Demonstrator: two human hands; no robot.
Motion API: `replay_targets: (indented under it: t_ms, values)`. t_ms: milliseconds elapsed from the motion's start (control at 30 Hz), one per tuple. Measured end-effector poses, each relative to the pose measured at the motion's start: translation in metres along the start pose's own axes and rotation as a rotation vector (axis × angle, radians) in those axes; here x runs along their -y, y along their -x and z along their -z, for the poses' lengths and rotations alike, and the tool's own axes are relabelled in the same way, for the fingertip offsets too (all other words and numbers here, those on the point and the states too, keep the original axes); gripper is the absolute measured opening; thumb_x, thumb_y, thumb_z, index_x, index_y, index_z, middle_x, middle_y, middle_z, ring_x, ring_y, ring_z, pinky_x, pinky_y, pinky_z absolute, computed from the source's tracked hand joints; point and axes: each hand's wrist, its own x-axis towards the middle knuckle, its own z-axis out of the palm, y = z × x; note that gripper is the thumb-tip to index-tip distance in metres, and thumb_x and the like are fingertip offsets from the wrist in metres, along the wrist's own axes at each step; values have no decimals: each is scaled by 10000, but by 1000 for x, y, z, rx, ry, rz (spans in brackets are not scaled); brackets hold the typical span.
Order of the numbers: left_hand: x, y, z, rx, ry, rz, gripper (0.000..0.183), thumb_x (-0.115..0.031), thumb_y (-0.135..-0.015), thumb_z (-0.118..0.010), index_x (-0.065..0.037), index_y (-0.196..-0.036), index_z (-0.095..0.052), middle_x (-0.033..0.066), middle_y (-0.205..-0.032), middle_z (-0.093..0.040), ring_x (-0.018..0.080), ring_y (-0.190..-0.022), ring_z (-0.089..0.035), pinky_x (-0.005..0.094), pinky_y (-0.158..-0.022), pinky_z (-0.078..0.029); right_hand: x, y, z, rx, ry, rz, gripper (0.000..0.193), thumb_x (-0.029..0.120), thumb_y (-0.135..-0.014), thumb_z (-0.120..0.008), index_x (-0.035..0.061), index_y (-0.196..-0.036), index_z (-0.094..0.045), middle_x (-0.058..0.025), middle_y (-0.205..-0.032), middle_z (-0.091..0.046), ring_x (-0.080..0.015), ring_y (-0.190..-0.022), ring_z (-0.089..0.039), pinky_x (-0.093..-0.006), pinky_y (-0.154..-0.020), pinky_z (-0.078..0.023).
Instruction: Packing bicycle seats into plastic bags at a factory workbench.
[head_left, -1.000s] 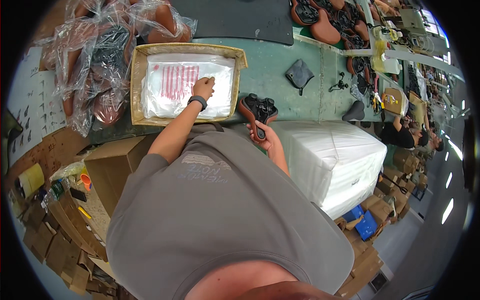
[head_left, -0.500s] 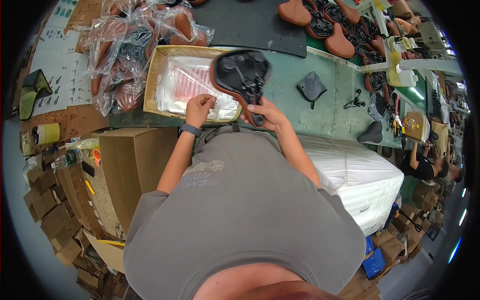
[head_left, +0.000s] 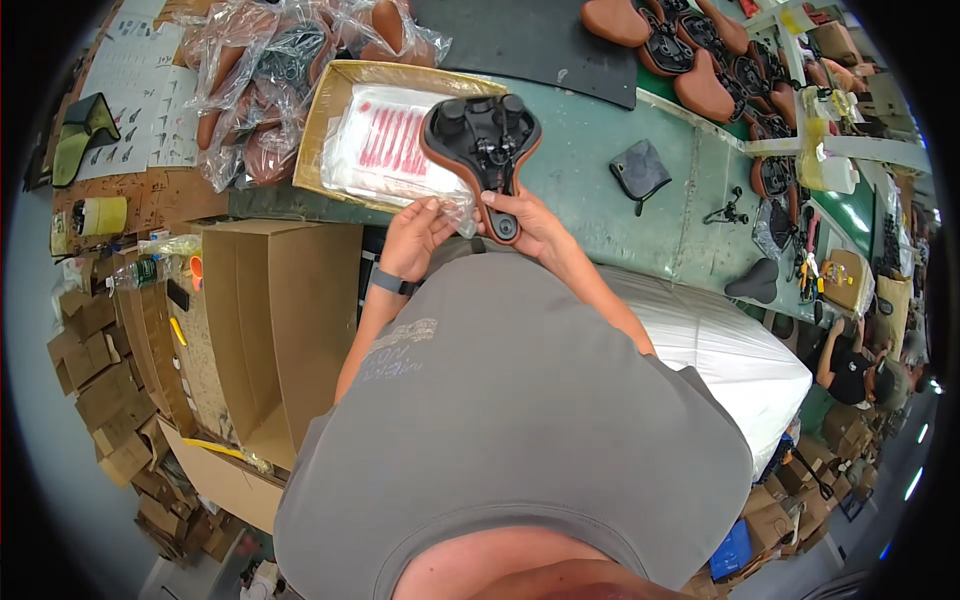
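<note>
My right hand (head_left: 530, 222) grips a bicycle saddle (head_left: 483, 160) by its narrow nose. The saddle's black underside with its metal rails faces up, and a brown edge shows around it. Just left of the nose, my left hand (head_left: 415, 235) pinches the edge of a clear plastic bag (head_left: 458, 208). This bag lies at the near right corner of an open cardboard box (head_left: 312, 150). Inside the box is a stack of clear bags (head_left: 390, 140) with red printing. The saddle covers the box's right side.
Plastic-wrapped brown saddles (head_left: 265, 120) lie left of the box. More brown saddles (head_left: 705, 90) are at the far right. A dark pouch (head_left: 640, 172) and a black saddle cover (head_left: 753, 281) rest on the green table (head_left: 570, 150). An open carton (head_left: 310, 320) stands at my left.
My left hand has moved right and nearer to me, and now pinches a bag's edge. The saddle has turned more upright, its nose pointing toward me. The view has shifted slightly.
</note>
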Motion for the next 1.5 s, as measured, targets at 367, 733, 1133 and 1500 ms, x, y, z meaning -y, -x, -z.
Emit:
replay_targets:
  t_ms: [367, 733, 1133, 1500]
  values:
    - [-98, 1, -28, 193, -169, -4, 236, -233, -1135, -655, -33, -1252, -699, -2, -945, -647, 115, -822, -603, 317, -787, -541, 70, 68, 3, 187, 245, 328, 362, 76, -936, -803, 15, -1260, -655, -127, -1002, -741, -248, -850, -725, -371, -739, -589]
    - [-145, -42, -153, 909, -1036, -536, 170, -173, -1046, -680, -41, -1115, -762, 82, -772, -606, 247, -757, -619, 379, -740, -505, 70, -20, 15, -422, 497, 563, 1213, -13, -825, -896, 104, -1766, -141, -178, -1392, -682, -344, -1204, -712, -429, -1027, -600]
    - [-323, -275, -16, -256, -482, -328, 372, -253, -1023, -797, -23, -1307, -726, 45, -1134, -781, 122, -889, -720, 275, -714, -565, 322, -211, 29, -287, 1038, 698, 833, 107, -875, -872, 26, -1616, -500, -142, -1636, -555, -264, -1273, -683, -425, -1069, -582]
    - [-192, -238, 53, -841, -1169, -990, 472, -43, -1047, -693, 22, -1501, -582, 192, -1421, -649, 285, -1233, -659, 417, -1020, -570, 430, -316, 291, -1385, 2445, 561, 744, 153, -1014, -642, 195, -1710, -382, -91, -1736, -429, -361, -1585, -416, -632, -1255, -356]
